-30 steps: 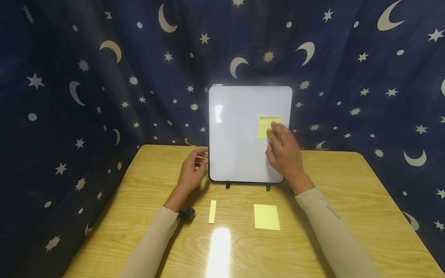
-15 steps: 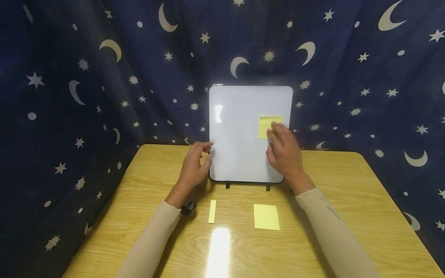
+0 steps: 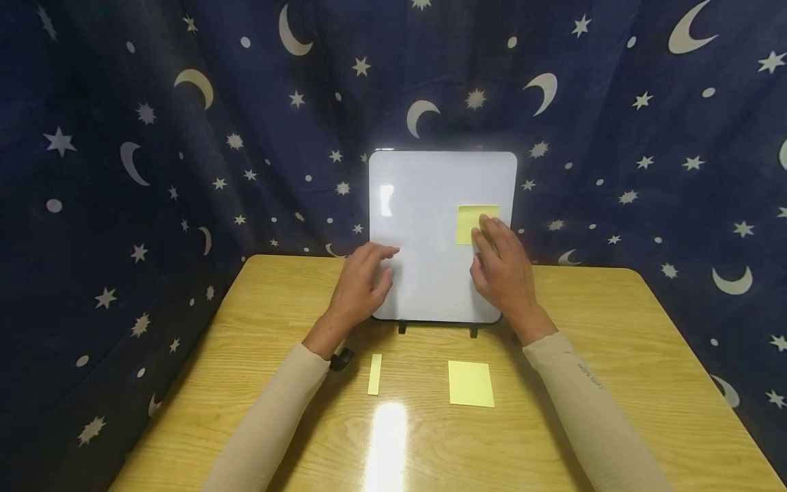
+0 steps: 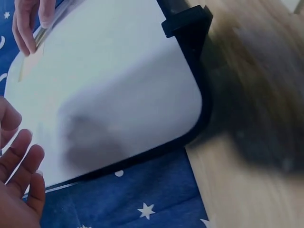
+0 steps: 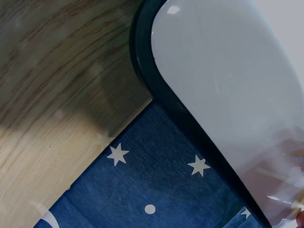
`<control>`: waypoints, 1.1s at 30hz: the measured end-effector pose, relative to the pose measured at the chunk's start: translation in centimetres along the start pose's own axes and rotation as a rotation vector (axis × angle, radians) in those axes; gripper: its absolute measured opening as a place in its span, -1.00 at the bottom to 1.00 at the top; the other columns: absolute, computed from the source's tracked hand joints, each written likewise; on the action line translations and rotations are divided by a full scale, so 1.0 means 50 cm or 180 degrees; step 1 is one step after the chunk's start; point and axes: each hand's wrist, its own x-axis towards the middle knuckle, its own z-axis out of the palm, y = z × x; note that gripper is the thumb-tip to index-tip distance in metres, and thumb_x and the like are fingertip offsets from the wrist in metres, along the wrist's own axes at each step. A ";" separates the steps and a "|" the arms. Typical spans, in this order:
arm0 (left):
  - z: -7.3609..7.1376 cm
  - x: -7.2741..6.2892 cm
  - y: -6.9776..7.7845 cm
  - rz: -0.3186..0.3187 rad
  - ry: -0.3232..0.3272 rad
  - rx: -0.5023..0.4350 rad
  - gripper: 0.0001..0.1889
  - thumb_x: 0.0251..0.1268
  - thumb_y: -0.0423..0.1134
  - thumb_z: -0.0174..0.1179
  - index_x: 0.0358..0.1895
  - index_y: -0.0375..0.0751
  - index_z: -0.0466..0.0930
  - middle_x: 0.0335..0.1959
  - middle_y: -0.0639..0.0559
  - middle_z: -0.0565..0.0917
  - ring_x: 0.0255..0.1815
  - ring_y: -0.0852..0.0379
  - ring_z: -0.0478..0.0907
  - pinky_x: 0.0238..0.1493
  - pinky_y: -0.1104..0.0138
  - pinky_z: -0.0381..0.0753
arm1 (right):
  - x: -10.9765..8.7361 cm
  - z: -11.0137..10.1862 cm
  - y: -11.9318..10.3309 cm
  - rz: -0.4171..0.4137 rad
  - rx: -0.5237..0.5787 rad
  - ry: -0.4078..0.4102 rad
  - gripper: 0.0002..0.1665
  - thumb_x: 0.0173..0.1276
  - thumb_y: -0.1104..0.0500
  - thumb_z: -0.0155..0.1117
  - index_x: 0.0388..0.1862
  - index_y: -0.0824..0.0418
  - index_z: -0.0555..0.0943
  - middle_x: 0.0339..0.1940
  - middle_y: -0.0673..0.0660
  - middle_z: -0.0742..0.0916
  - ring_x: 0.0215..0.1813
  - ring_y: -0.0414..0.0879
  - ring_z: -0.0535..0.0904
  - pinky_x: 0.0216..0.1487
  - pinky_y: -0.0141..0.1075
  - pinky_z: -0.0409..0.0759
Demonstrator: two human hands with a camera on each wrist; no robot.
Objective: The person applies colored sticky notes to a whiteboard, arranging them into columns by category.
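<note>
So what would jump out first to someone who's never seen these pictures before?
Probably the whiteboard, standing upright toward the back of the wooden table, bright against the dark blue moon-and-star curtain behind it. Next, likely, the yellow sticky note on the board's right side, under the fingertips of the right hand.

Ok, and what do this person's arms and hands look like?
The left hand and right hand wear no gloves. The left sleeve and right sleeve are beige, the latter with dark lettering. A black device shows at the left wrist.
</note>
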 end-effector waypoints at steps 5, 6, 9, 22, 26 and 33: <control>0.005 0.016 0.012 0.0080 -0.0122 0.0239 -0.58 0.37 -0.41 0.27 0.27 -0.11 0.66 0.12 -0.01 0.66 0.14 -0.05 0.57 -0.07 0.07 0.43 | 0.000 0.000 0.000 0.0004 -0.0012 -0.0009 -0.46 0.37 0.28 0.20 0.31 0.47 0.61 0.49 0.39 0.54 0.51 0.36 0.43 0.56 0.11 0.35; 0.007 0.019 0.015 0.0113 -0.0151 0.0297 -0.58 0.37 -0.40 0.27 0.27 -0.10 0.66 0.14 0.00 0.66 0.16 -0.04 0.56 -0.07 0.08 0.43 | 0.000 0.000 0.000 0.0006 -0.0014 -0.0014 -0.46 0.38 0.28 0.20 0.31 0.46 0.61 0.49 0.39 0.54 0.51 0.36 0.43 0.56 0.11 0.34; 0.012 0.030 0.021 0.0248 -0.0211 0.0438 -0.57 0.36 -0.39 0.26 0.28 -0.09 0.67 0.17 0.00 0.65 0.20 -0.04 0.57 -0.04 0.06 0.44 | -0.001 0.001 0.001 0.0008 -0.0009 -0.0013 -0.45 0.37 0.28 0.20 0.32 0.46 0.61 0.50 0.38 0.54 0.52 0.35 0.43 0.57 0.11 0.34; 0.032 0.078 0.047 0.0721 -0.0574 0.1052 -0.52 0.40 -0.29 0.25 0.38 -0.07 0.60 0.31 0.04 0.62 0.46 0.04 0.44 0.26 0.07 0.45 | -0.003 0.003 0.003 -0.0040 0.0014 0.0045 -0.45 0.35 0.31 0.20 0.30 0.48 0.61 0.49 0.39 0.55 0.50 0.37 0.44 0.56 0.11 0.35; 0.036 0.096 0.060 0.0860 -0.0688 0.1350 -0.48 0.44 -0.23 0.23 0.45 -0.07 0.53 0.40 0.04 0.58 0.55 0.05 0.37 0.33 0.06 0.41 | -0.004 0.000 0.004 -0.0052 0.0008 0.0018 -0.45 0.36 0.30 0.20 0.31 0.48 0.61 0.49 0.40 0.54 0.51 0.37 0.44 0.56 0.12 0.36; 0.052 0.120 0.071 0.1052 -0.0843 0.1692 -0.40 0.45 -0.16 0.23 0.54 -0.09 0.46 0.52 0.02 0.50 0.63 0.03 0.26 0.41 0.03 0.37 | -0.004 0.000 0.003 -0.0061 -0.0005 0.0023 -0.44 0.32 0.31 0.24 0.31 0.47 0.61 0.49 0.39 0.55 0.51 0.36 0.44 0.54 0.12 0.37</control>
